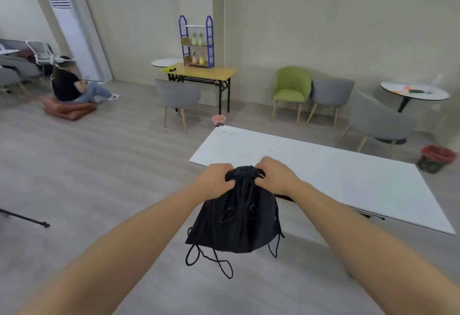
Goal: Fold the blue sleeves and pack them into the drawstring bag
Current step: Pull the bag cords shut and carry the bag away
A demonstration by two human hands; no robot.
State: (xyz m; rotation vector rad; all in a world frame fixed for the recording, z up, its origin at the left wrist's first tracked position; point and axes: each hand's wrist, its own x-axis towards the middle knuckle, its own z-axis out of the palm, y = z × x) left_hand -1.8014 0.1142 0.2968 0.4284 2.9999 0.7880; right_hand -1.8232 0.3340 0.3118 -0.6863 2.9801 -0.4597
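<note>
A black drawstring bag (236, 225) hangs in the air in front of me, its mouth bunched together at the top. My left hand (215, 181) grips the gathered mouth on the left side. My right hand (273, 176) grips it on the right side. Black cords (211, 261) dangle in loops below the bag's lower corners. The bag hangs over the floor just left of the white table (336, 177). No blue sleeves are visible; whatever is inside the bag is hidden.
Beyond the white table stand grey and green chairs (291, 88), a round table (414, 90) and a red bin (436, 159). A yellow table (199, 71) carries a blue rack. A person (69, 83) sits on floor cushions far left. A tripod leg (25, 218) lies at left.
</note>
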